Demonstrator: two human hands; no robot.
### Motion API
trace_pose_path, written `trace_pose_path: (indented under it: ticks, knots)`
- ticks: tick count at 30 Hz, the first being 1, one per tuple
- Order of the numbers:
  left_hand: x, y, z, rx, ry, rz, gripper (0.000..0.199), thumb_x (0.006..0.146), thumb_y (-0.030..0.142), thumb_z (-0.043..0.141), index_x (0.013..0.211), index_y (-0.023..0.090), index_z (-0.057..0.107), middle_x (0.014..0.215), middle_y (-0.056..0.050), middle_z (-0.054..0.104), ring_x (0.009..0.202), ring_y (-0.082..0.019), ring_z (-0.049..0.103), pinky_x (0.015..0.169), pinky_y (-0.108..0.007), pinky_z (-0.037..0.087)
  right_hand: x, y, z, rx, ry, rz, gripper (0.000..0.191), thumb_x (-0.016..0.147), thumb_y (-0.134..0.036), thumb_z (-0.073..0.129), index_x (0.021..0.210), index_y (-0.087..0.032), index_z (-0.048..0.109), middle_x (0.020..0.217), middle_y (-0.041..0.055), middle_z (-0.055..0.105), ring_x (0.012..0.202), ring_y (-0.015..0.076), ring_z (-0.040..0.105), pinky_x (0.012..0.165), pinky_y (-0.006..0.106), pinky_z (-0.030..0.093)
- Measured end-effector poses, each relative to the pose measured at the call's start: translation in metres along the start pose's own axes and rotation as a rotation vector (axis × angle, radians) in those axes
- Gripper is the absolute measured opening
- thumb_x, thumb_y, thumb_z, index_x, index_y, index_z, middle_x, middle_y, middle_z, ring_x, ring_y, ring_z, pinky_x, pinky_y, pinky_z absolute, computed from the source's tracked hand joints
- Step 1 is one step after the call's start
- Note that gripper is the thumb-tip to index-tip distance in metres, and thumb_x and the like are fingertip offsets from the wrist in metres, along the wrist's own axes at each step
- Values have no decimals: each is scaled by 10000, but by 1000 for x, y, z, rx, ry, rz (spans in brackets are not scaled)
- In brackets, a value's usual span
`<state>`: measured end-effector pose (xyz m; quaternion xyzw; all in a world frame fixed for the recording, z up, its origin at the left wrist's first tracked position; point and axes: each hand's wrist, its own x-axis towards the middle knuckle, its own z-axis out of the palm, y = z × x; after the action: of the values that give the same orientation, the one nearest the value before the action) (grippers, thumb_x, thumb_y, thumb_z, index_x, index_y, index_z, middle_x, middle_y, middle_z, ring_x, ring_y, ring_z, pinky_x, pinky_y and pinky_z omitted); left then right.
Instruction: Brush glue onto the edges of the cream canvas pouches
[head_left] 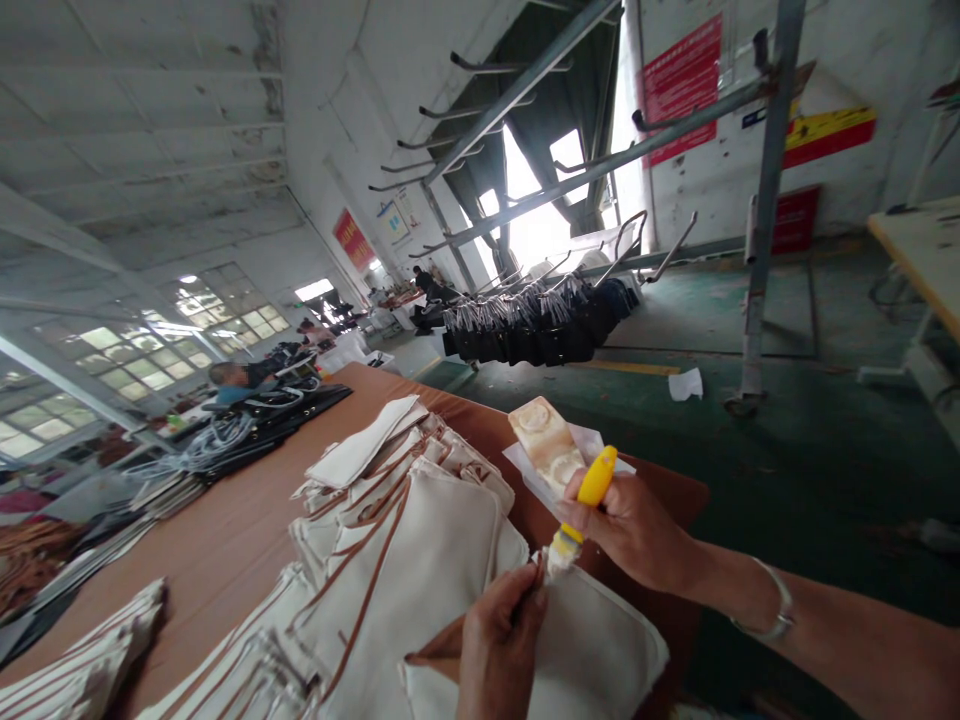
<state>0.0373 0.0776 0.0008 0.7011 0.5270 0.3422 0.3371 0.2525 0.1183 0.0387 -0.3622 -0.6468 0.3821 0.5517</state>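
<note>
My right hand [626, 525] is closed around the yellow handle of a brush [598, 478]. The brush's pale bristles touch the edge of a cream leather-like piece [600, 630], close to my left fingertips. My left hand [506, 630] pinches that edge, where a bit of brown shows between thumb and finger. Under and beside the hands lies a pile of cream pieces with brown edges [442, 530]. Just beyond my right hand, a stained tan container [541, 430] rests on a white sheet [523, 465] at the table's edge.
The brown table [225, 520] carries another cream stack [97, 650] at the left. Dark straps and bags [277, 415] lie along its far side. Past it, a metal rack [765, 220] holds black bags [540, 325]. A person [229, 385] is in the left background.
</note>
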Motion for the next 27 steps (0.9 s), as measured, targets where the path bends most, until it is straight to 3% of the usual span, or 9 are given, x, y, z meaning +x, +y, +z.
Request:
trace_pose_path:
  ticks: [3, 6, 11, 14, 17, 23, 27]
  knots:
    - [-3, 1, 2, 58, 14, 46, 256, 883, 400, 604, 921, 186, 740, 810, -41, 719, 773, -169, 662, 714, -196, 511, 1, -1, 4, -44, 26, -44, 284, 919, -357, 585, 708, -166, 585, 625, -5, 551, 590, 150, 507, 601, 269, 404]
    - [-9, 2, 5, 158, 100, 120, 273, 888, 430, 584, 857, 208, 740, 736, -28, 699, 692, -158, 661, 658, -194, 520, 4, 1, -1, -3, 92, -28, 286, 913, -378, 621, 726, -163, 593, 642, -8, 550, 592, 142, 500, 586, 257, 399]
    - [-24, -2, 12, 399, 276, 399, 314, 963, 390, 469, 889, 234, 731, 781, -44, 708, 681, -135, 685, 627, -170, 537, -5, 4, -24, 148, 140, 48, 278, 941, -409, 610, 822, -158, 626, 605, -35, 469, 535, 111, 401, 500, 237, 321]
    - [-36, -3, 15, 514, 348, 584, 258, 981, 271, 449, 965, 221, 701, 854, -57, 718, 750, -124, 706, 674, -155, 546, -16, 3, -32, 337, 88, 135, 282, 947, -412, 604, 812, -166, 584, 528, -68, 358, 468, 93, 290, 442, 235, 222]
    - [-47, 1, 18, 557, 370, 670, 211, 973, 202, 457, 1035, 212, 658, 918, -73, 718, 828, -135, 712, 736, -183, 563, -25, -5, -34, 398, 5, 161, 295, 942, -408, 608, 779, -170, 551, 536, -68, 353, 464, 88, 277, 439, 233, 202]
    - [-54, 17, 19, 525, 365, 716, 185, 964, 200, 456, 1028, 185, 629, 909, -100, 698, 829, -145, 699, 740, -221, 570, -38, -34, -24, 208, -172, 42, 268, 926, -354, 622, 744, -161, 584, 612, -29, 482, 540, 99, 411, 497, 221, 327]
    - [-54, 19, 13, 487, 321, 623, 174, 958, 181, 471, 990, 211, 640, 893, -56, 704, 794, -111, 698, 712, -171, 556, -46, -45, -23, 175, -354, 4, 237, 937, -312, 600, 753, -166, 571, 662, -16, 533, 580, 103, 452, 540, 220, 366]
